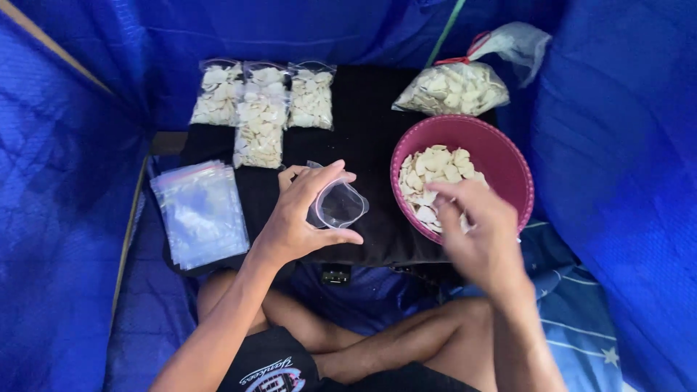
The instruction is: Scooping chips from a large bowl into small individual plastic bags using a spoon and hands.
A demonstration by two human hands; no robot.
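Small clear zip bag was held open-mouthed in left hand, fingers curled around it, just left of pink bowl. Right hand was seen over bowl's near rim, fingers bent down into pale chips; grip blurred, cannot tell if anything was grasped. Four filled bags were noted far left of bowl, on black mat. Stack of empty bags was noted further left. Large chip bag lay behind bowl.
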